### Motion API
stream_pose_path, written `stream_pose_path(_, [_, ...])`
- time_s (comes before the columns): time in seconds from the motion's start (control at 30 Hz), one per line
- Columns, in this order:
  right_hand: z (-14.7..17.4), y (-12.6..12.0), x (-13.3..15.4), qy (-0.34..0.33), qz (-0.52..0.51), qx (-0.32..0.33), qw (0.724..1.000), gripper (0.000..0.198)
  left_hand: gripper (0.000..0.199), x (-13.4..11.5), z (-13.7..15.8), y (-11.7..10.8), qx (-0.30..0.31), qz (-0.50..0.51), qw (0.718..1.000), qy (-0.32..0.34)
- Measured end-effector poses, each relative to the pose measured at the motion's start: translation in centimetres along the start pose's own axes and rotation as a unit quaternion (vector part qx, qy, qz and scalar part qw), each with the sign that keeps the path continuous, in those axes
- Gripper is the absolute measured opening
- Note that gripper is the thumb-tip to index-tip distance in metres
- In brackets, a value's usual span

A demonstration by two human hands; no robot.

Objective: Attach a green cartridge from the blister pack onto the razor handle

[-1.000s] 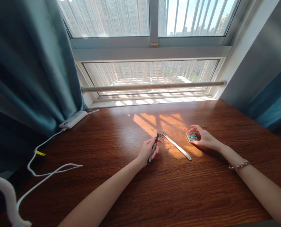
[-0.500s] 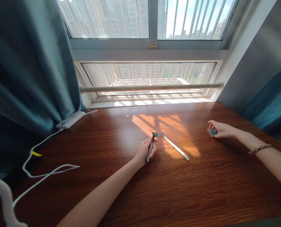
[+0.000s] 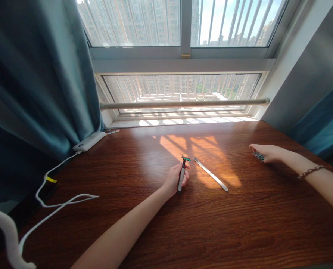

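In my left hand (image 3: 175,179) is a razor (image 3: 181,178) with a grey and black handle, its green-edged head pointing up and away from me. The fingers are closed round the handle. Just right of it, a flat silver metal strip (image 3: 211,175) with a hole at its near end lies slantwise on the table. Far to the right, my right hand (image 3: 268,153) is closed on a small clear case (image 3: 258,155) with dark and green pieces like razor cartridges inside. My fingers partly hide this case, and it is at the tabletop.
The brown wooden table (image 3: 144,224) reaches to the window sill. At the back left lies a white power strip (image 3: 90,141), its white cable (image 3: 57,205) looping along the left side. A white curved stand (image 3: 6,235) is at the lower left. Blue curtains (image 3: 57,74) hang beside the table.
The view has shifted slightly, so everything sits a little further right. My right hand has turned a bit over the clear case, which now shows at a different tilt. My left hand still holds the razor.
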State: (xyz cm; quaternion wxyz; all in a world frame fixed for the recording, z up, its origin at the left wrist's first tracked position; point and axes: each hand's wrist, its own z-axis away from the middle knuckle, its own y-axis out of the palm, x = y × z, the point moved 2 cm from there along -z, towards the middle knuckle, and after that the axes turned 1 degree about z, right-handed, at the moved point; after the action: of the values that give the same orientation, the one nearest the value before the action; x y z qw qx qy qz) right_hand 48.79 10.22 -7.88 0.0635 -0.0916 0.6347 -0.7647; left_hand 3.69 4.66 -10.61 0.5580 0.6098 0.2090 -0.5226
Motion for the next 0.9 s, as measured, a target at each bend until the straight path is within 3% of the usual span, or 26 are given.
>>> stream_pose_path(0.17, [0.2,-1.2,1.3,0.024,0.008,-0.014,1.0,0.068,0.039,0.1,0.0,-0.1,0.001,0.004,1.0,0.002])
stream_pose_path(0.27, [0.5,-2.4,4.2,0.05,0.016,-0.056,0.997,0.051,0.039,0.2,0.0,-0.1,0.001,0.006,1.0,0.005])
stream_pose_path(0.4, [1.2,-2.3,12.5,0.041,0.0,-0.105,0.994,0.027,0.038,0.3,-0.1,-0.1,0.002,0.008,1.0,0.003])
stream_pose_path(0.53, [2.4,0.7,22.5,-0.025,-0.051,-0.101,0.993,0.013,0.038,0.2,-0.1,-0.2,-0.001,0.008,1.0,0.002])
stream_pose_path(0.63, [2.9,2.6,26.7,-0.03,-0.066,-0.115,0.991,0.01,0.038,0.2,0.0,-0.1,-0.004,0.006,1.0,0.002])
stream_pose_path(0.77, [2.6,3.1,26.7,-0.016,-0.075,-0.142,0.987,0.008,0.037,0.2,0.0,-0.1,-0.009,0.006,1.0,0.006])
stream_pose_path(0.9, [2.3,2.4,22.6,0.031,-0.071,-0.179,0.981,0.009,0.038,0.3,-0.1,-0.1,-0.01,0.006,1.0,0.002])
